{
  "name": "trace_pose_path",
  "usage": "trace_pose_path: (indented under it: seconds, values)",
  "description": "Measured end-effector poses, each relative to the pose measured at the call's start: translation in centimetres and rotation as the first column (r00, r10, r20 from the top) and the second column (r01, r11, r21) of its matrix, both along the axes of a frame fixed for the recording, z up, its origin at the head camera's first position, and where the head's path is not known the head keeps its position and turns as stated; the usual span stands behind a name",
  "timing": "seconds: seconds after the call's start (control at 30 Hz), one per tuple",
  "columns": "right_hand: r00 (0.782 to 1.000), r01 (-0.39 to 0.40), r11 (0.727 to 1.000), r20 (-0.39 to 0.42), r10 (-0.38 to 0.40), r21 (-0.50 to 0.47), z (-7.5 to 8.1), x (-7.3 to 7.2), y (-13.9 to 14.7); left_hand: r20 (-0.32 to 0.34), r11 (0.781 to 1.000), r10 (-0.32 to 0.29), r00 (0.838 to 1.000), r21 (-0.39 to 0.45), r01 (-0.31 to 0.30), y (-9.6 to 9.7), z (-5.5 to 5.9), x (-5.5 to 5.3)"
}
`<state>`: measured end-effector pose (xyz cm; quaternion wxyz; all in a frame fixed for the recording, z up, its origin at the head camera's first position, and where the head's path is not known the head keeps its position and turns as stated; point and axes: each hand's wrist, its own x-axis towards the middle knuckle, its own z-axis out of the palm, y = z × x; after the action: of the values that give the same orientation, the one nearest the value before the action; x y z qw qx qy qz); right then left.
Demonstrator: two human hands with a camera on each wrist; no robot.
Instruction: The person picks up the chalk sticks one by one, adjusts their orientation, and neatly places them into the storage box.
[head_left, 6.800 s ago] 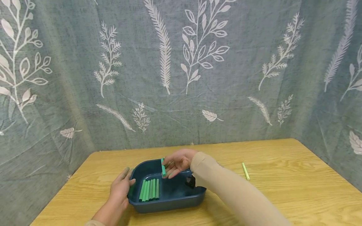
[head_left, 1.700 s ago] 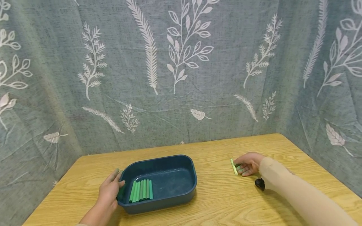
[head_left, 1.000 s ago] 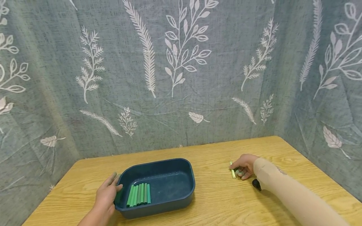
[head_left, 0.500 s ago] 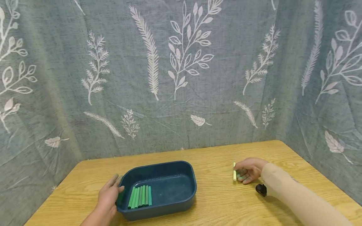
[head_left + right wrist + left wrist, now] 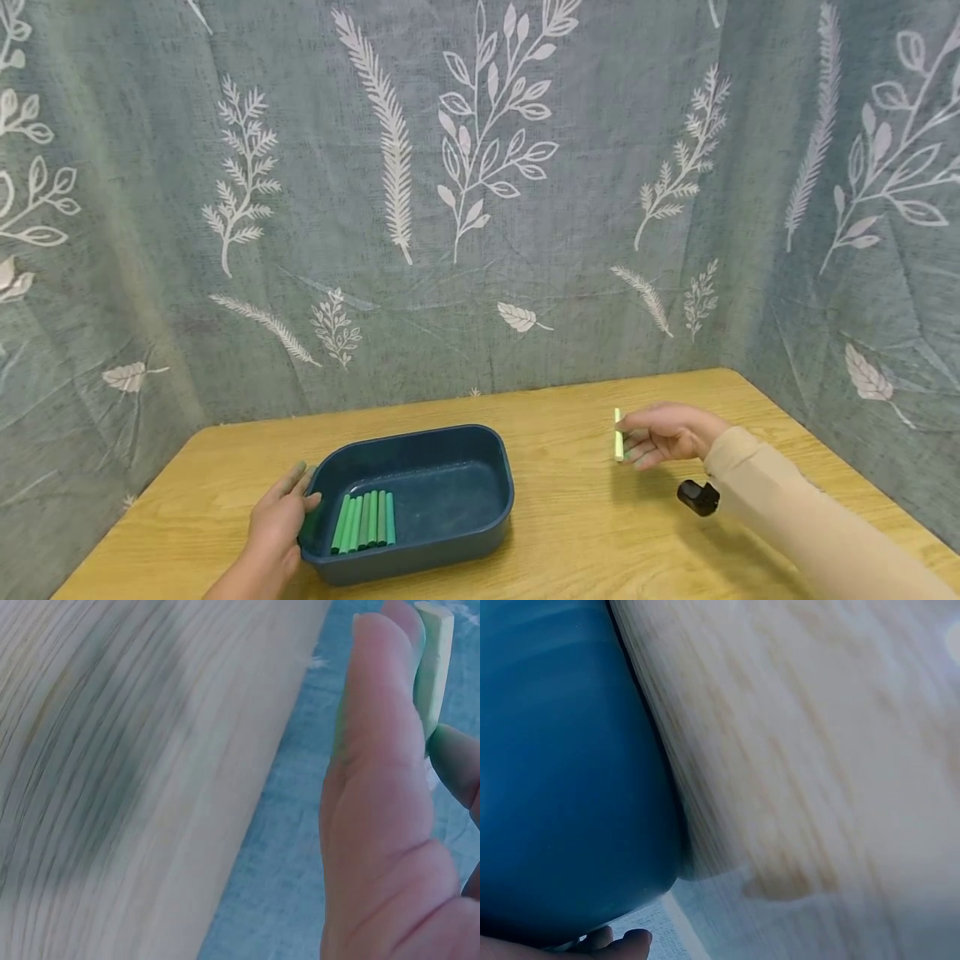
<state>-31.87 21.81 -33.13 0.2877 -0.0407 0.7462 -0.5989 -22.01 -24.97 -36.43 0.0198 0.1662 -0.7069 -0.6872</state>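
My right hand (image 5: 667, 432) pinches a pale yellow-green chalk stick (image 5: 618, 446) between thumb and fingers, raised over the right part of the table. In the right wrist view the chalk stick (image 5: 435, 671) stands upright between the thumb and green-smudged fingers. My left hand (image 5: 276, 525) grips the left end of a dark blue tub (image 5: 420, 561), thumb over its rim and fingers along the outside. The tub's outer wall (image 5: 570, 765) fills the left of the left wrist view. Inside, several green chalk sticks (image 5: 363, 521) lie side by side in a row against the left part.
A wooden table (image 5: 562, 517) carries the tub. Behind and at both sides hangs a grey-blue curtain (image 5: 420, 333) with white leaf prints. A black wrist camera (image 5: 697, 497) sits under the right wrist.
The right hand, earlier setting a teal stick into the tub's row, moved right to the pale chalk stick, took hold of it and lifted it. The left hand stayed at the tub.
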Motion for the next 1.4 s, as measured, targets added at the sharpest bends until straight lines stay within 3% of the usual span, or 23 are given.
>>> trace_pose_path:
  seconds: [0.23,0.63,0.87,1.1,1.4]
  values:
    - [0.997,-0.071,0.997,-0.013,0.070,-0.037,1.1,0.2,-0.9,-0.015,1.000,0.008,1.000,0.002,-0.008,0.1,0.2,-0.1]
    - [0.998,-0.059,0.994,0.001,0.059,-0.089,2.0,0.5,-3.6,-0.030,1.000,-0.015,0.999,0.010,0.016,0.4,0.1,-0.2]
    - [0.995,-0.095,0.990,0.010,0.097,-0.099,2.9,-0.1,-7.7,-0.007,1.000,0.008,1.000,0.011,-0.008,0.1,0.0,-0.1]
    - [0.992,-0.123,0.987,0.024,0.126,-0.099,3.8,-0.8,-11.7,-0.034,0.999,0.016,0.999,0.032,-0.014,-0.1,0.3,0.0]
    - [0.985,-0.122,0.984,0.104,0.136,-0.130,3.7,-0.8,-16.7,-0.066,1.000,0.001,0.998,0.028,0.000,0.0,0.0,0.4]
